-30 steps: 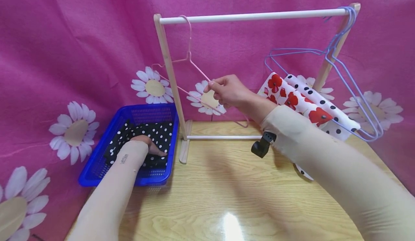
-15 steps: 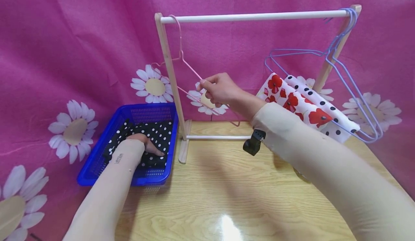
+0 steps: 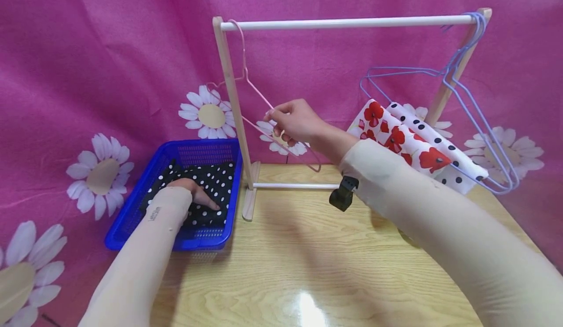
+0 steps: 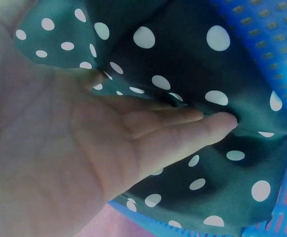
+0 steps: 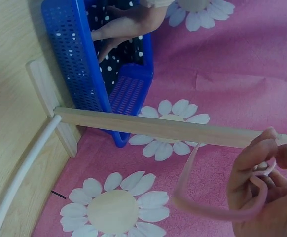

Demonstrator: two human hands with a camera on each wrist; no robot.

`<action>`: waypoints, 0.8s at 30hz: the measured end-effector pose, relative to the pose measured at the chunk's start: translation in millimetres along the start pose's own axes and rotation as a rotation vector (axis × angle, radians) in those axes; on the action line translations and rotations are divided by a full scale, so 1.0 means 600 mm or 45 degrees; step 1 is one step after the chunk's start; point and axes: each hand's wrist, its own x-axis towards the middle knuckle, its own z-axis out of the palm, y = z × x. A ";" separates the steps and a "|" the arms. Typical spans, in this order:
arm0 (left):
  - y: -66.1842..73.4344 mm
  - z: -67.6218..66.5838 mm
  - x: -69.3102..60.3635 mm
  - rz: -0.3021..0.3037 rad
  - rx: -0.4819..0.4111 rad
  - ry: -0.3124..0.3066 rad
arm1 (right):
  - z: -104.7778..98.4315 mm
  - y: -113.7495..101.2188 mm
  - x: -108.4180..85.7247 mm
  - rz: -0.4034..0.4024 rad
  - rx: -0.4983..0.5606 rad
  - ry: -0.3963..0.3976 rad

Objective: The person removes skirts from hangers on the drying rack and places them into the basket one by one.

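My right hand (image 3: 300, 121) pinches the sloping side of a pink wire hanger (image 3: 256, 90), whose hook sits over the white rail (image 3: 343, 23) at its left end. In the right wrist view, that hand's fingers (image 5: 254, 160) curl round the pink hanger (image 5: 212, 211). My left hand (image 3: 198, 194) reaches into the blue basket (image 3: 115, 229) and lies on a black cloth with white dots (image 3: 222, 178). Seen from the left wrist, its fingers (image 4: 183, 140) are straight, with their tips against folds of the dotted cloth (image 4: 183, 54). The thumb is mostly out of sight.
Two lilac hangers (image 3: 466, 48) hang at the rail's right end. They carry a red-poppy cloth (image 3: 393, 136) and a white cloth with black dots (image 3: 433, 131). The rack's left wooden post (image 3: 233, 92) stands beside the basket on the wooden table (image 3: 272, 273).
The right hand has slid the pink hanger a little left along the rail, then stayed nearly still. The left hand has shifted slightly left on the black dotted cloth.
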 end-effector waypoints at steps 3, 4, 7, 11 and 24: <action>0.001 -0.003 -0.004 0.002 -0.074 -0.036 | -0.001 -0.001 -0.003 0.009 0.010 -0.001; 0.001 -0.004 -0.005 0.001 -0.097 -0.052 | -0.001 -0.001 -0.004 0.010 0.009 0.002; 0.001 -0.006 -0.009 -0.062 -0.201 -0.055 | -0.002 -0.001 -0.006 0.010 0.003 0.005; -0.001 -0.009 -0.017 -0.075 -0.164 0.011 | -0.004 -0.001 -0.010 -0.006 -0.018 0.010; -0.012 -0.028 -0.018 0.158 0.135 0.038 | -0.018 -0.001 -0.021 -0.021 -0.029 0.035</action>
